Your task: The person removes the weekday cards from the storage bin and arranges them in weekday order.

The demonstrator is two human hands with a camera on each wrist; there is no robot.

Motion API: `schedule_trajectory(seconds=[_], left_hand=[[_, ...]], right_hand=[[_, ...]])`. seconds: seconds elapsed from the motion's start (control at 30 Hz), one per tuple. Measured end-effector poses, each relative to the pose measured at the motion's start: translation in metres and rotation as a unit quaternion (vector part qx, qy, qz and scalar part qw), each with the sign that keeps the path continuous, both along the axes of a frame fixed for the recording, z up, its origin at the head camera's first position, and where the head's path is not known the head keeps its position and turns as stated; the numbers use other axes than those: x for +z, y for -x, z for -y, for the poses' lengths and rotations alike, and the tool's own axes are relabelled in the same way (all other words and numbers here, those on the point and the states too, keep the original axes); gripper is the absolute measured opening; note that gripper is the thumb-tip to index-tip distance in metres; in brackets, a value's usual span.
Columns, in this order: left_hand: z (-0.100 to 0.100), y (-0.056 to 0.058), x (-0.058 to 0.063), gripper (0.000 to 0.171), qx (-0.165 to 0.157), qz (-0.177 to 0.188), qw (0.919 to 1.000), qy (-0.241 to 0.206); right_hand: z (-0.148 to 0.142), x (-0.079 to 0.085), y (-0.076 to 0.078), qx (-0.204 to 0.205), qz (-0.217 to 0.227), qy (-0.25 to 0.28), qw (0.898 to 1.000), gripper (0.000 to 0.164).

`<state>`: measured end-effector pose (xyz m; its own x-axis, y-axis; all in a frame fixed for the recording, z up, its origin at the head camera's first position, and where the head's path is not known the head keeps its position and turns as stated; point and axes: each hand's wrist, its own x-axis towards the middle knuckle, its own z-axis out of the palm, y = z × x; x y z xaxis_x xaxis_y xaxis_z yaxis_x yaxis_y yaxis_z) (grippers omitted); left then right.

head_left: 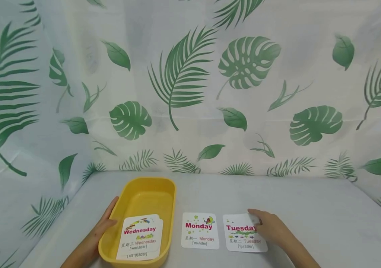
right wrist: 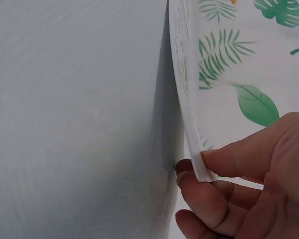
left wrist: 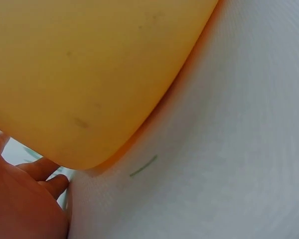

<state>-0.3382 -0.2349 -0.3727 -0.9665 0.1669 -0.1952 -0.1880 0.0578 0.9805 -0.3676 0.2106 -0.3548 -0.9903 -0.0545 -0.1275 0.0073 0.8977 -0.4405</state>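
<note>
At the left of the head view, my left hand (head_left: 99, 232) holds the left side of a yellow plastic tray (head_left: 173, 208), its thumb at the rim. In the left wrist view, the fingers (left wrist: 42, 169) reach beside the tray's corner. Inside the tray lies a small stack of white cards, with the Wednesday card (head_left: 140, 234) on top. A Monday card (head_left: 199, 230) lies flat right of the tray. Beside it, my right hand (head_left: 272, 227) pinches the right edge of the Tuesday card (head_left: 244, 238) between thumb and fingers. The right wrist view shows this card (right wrist: 182, 74) edge-on.
A pale grey-white cloth (head_left: 327, 216) covers the table. Behind it and along the sides hangs white fabric (head_left: 190, 141) printed with green leaves.
</note>
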Motion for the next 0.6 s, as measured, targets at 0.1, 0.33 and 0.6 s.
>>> schedule_trajectory(seconds=[0.1, 0.33, 0.6], left_hand=[[0.000, -0.005, -0.006, 0.068, -0.005, 0.011, 0.9998, -0.014], [0.005, -0.009, -0.007, 0.068, -0.019, 0.007, 0.9998, -0.003], [0.003, 0.002, -0.002, 0.067, -0.036, -0.071, 0.9966, 0.018]], right_hand=[[-0.001, -0.006, -0.004, -0.009, 0.020, -0.005, 1.000, 0.046], [0.002, -0.013, -0.009, -0.003, 0.017, -0.042, 0.999, 0.046], [0.002, 0.001, -0.005, 0.003, -0.025, -0.084, 0.996, 0.050]])
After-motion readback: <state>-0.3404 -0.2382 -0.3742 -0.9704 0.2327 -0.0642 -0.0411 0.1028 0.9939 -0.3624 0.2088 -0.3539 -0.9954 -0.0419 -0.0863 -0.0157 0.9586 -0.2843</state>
